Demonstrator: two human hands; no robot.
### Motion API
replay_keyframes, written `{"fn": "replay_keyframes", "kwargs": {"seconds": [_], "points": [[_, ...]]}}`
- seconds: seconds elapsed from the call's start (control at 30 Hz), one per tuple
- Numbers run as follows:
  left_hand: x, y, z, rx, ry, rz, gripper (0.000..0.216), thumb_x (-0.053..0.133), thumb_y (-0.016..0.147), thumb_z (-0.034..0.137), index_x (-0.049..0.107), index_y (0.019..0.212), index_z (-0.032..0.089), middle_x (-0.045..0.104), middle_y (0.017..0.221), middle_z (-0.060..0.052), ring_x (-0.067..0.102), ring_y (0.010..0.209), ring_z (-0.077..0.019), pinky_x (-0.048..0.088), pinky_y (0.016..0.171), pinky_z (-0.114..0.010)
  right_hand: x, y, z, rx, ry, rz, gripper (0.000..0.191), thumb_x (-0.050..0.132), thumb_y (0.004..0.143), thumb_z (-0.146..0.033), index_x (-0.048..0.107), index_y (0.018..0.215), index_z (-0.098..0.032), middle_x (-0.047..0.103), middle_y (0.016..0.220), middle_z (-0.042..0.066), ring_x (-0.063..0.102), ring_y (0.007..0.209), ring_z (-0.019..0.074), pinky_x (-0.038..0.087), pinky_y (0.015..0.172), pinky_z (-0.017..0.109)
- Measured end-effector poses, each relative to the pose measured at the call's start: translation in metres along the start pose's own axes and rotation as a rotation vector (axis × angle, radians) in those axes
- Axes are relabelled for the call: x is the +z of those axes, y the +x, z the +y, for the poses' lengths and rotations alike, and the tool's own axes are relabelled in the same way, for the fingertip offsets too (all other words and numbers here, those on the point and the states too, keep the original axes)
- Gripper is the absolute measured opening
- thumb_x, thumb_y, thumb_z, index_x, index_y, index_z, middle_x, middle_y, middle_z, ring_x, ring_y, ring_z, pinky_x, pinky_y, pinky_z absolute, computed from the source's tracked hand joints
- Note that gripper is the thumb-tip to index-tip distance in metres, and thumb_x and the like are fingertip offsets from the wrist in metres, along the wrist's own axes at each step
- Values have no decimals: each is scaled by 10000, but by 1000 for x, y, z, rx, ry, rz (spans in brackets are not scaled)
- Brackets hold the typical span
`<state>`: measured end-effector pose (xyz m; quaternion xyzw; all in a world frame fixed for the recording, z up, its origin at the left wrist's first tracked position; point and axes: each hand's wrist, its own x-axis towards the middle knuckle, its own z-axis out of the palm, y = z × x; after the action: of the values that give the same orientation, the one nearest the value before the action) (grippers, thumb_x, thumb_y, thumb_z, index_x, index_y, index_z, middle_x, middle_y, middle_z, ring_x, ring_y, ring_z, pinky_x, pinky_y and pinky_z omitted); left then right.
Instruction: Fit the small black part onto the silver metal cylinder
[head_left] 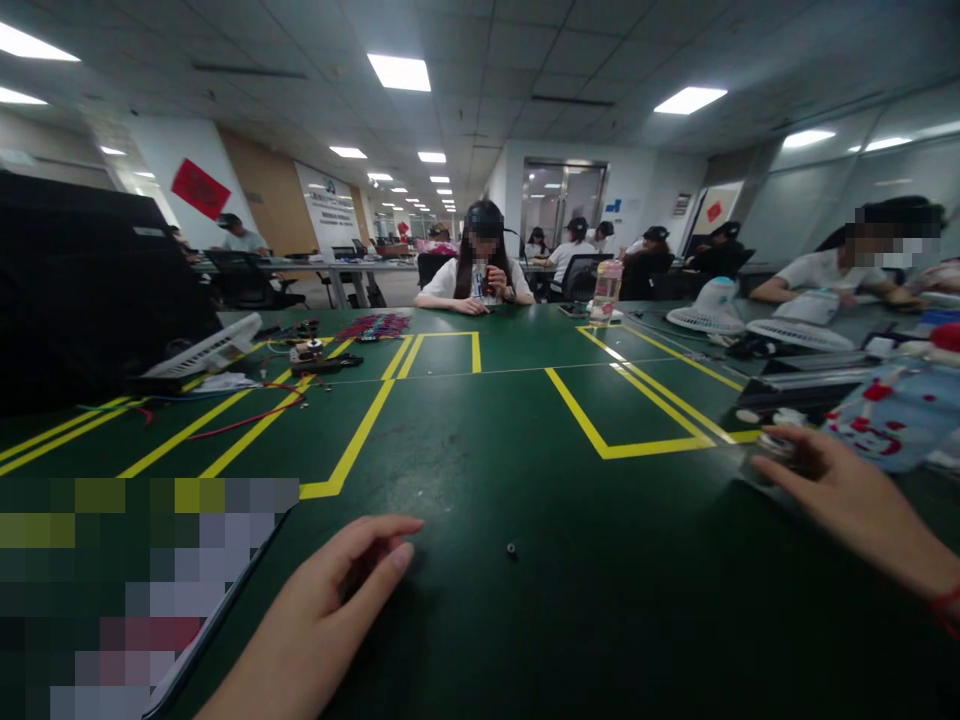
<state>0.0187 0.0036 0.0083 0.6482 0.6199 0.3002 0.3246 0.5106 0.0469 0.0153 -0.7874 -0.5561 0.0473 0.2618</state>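
Note:
My left hand [330, 610] rests on the dark green table [480, 480] near the front edge, fingers curled together around something small and dark that I cannot make out. A tiny round metal part [511, 548] lies on the mat just to its right. My right hand [840, 490] reaches out at the right, fingers extended over a small pale object [776, 447] beside a light blue pouch with red marks [892, 415].
Yellow tape lines [600, 420] mark boxes on the table. A blurred-out flat device [142, 590] lies at the front left. A black case [82, 290], a white fan grille [214, 350] and red wires [247, 410] sit at left. People sit across and at right, with fan parts [795, 330] and a bottle [606, 290].

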Motion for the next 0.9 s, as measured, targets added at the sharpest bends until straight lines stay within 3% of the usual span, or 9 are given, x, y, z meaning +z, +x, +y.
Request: {"fn": "replay_keyframes", "kwargs": {"seconds": [0.1,0.2,0.27,0.37,0.47,0.53,0.63,0.77,0.9], "points": [[-3,-4,-10,-73,-86,-11,363,487,871,501,645,1100,269,709,994,-29,646,983,-273,509,814,-356,-15,15,47,114,-125,56,714,515,772,-625,490,1277,-121,595,1033,201,606,719,228,468,658,378],[-2,-5,-13,-85,-134,-17,357,496,871,498,636,1105,267,710,956,-20,653,961,-261,511,820,-347,-18,20,66,115,-167,86,739,483,776,-653,477,1273,-106,585,1039,230,618,769,274,458,675,405],[-1,-5,-13,-84,-155,-10,354,502,872,493,630,1111,265,708,961,-19,649,962,-258,512,822,-344,-13,17,58,16,-309,202,797,483,763,-674,466,1278,-65,531,1134,281,577,986,363,439,758,443],[1,-4,-14,-85,-168,-5,354,504,873,494,621,1114,263,703,1005,-24,638,985,-259,510,826,-346,6,-5,12,-333,-430,391,774,456,783,-675,493,1262,-68,438,1277,274,388,1231,414,335,946,512],[3,-4,-17,-84,-165,-1,356,503,877,496,609,1122,261,697,1007,-26,634,1001,-260,503,835,-350,36,-42,-63,-656,-163,104,540,470,834,-607,574,1176,-202,500,1246,126,450,1166,287,345,979,480],[3,-5,-20,-81,-157,-1,351,498,887,490,596,1139,266,695,999,-21,639,995,-255,499,835,-350,58,-66,-115,-717,8,-275,457,491,866,-540,557,1224,-264,485,1270,69,455,1156,208,379,984,405],[4,-7,-23,-72,-151,8,345,495,895,483,585,1153,274,696,982,-13,654,959,-247,503,812,-341,82,-89,-172,-786,188,-531,401,563,845,-487,584,1191,-284,506,1222,34,451,1116,162,388,975,342],[5,-5,-23,-49,-153,33,326,506,887,473,604,1128,276,699,955,-6,660,932,-241,503,810,-331,93,-95,-194,-806,333,-632,210,518,888,-361,645,937,-200,572,1007,35,486,961,128,407,864,286],[6,-5,-20,-43,-153,17,322,509,880,470,616,1114,278,699,947,-8,662,941,-246,504,810,-334,78,-87,-181,-443,553,-769,348,470,894,-487,575,984,-169,570,875,32,497,742,92,417,666,226]]}}
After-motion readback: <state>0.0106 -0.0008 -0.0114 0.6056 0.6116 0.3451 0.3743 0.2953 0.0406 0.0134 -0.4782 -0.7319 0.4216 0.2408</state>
